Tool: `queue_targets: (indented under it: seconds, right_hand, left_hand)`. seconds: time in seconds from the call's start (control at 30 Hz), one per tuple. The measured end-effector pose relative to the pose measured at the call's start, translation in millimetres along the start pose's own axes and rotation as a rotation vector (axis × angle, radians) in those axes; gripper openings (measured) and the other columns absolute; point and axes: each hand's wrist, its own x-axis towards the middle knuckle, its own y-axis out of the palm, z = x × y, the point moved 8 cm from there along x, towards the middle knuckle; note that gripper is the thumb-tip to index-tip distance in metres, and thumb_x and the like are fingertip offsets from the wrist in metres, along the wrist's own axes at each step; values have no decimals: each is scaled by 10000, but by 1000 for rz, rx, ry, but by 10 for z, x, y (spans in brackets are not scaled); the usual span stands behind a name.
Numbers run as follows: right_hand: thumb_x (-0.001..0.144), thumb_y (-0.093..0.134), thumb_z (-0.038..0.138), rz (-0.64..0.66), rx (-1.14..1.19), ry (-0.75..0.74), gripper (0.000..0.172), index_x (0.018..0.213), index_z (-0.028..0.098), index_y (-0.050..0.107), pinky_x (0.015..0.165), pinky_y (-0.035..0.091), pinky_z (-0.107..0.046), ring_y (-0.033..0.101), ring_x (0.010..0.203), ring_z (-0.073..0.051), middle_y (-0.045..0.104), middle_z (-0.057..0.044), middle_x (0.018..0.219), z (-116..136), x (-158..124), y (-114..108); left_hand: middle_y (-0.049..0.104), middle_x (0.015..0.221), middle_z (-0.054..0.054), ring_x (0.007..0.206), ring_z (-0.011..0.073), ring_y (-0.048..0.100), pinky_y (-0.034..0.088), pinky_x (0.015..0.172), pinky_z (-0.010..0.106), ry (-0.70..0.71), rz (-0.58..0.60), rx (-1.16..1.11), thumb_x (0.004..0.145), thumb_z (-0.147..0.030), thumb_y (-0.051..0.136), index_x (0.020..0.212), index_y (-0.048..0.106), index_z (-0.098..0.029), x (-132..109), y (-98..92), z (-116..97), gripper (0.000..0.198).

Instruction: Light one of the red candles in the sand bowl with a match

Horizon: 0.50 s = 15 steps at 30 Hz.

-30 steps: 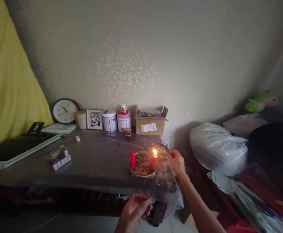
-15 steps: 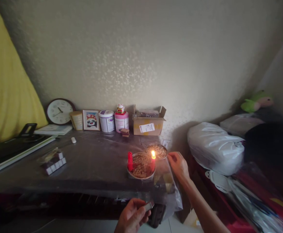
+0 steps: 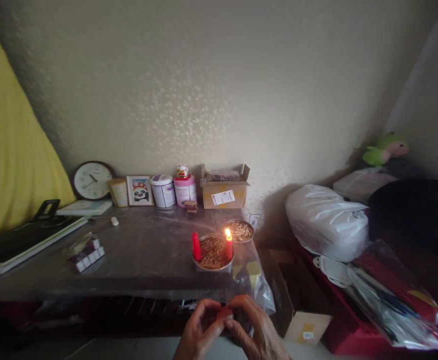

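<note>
Below the worktop's front edge, both hands, left hand and right hand, are pinching a small matchbox in their fingers, risking a fumbled, dropped match near the plastic sheeting.

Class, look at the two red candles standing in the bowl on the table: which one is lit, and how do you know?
The right candle is lit: a bright flame sits on top. The left candle shows no flame.
</note>
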Motion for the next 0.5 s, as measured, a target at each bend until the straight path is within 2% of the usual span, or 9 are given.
queue_targets:
  seconds: [0.23, 0.37, 0.5]
  right_hand:
    - [867, 502, 453, 73, 115, 43, 270, 938, 216, 610, 755, 499, -270, 641, 838, -187, 664, -39, 898, -105, 13, 32]
    - [853, 525, 452, 102, 163, 50, 245, 929, 239, 619, 766, 509, -255, 647, 853, -186, 669, -25, 902, -122, 35, 76]
    - [835, 539, 476, 110, 157, 65, 267, 918, 240, 632, 791, 511, -261, 648, 867, -194, 674, -32, 912, -114, 57, 102]
  left_hand:
    - [682, 764, 42, 757, 206, 611, 441, 694, 306, 40, -29, 76, 620, -409, 748, 799, 603, -197, -7, -20, -76, 313]
    - [696, 792, 55, 779, 215, 618, 444, 705, 311, 45, -5, 86, 633, -408, 737, 835, 598, -194, -27, -9, -159, 326]
    - [709, 835, 67, 827, 217, 625, 446, 761, 327, 31, 21, 122, 679, -332, 709, 860, 581, -190, -62, 23, -220, 263]
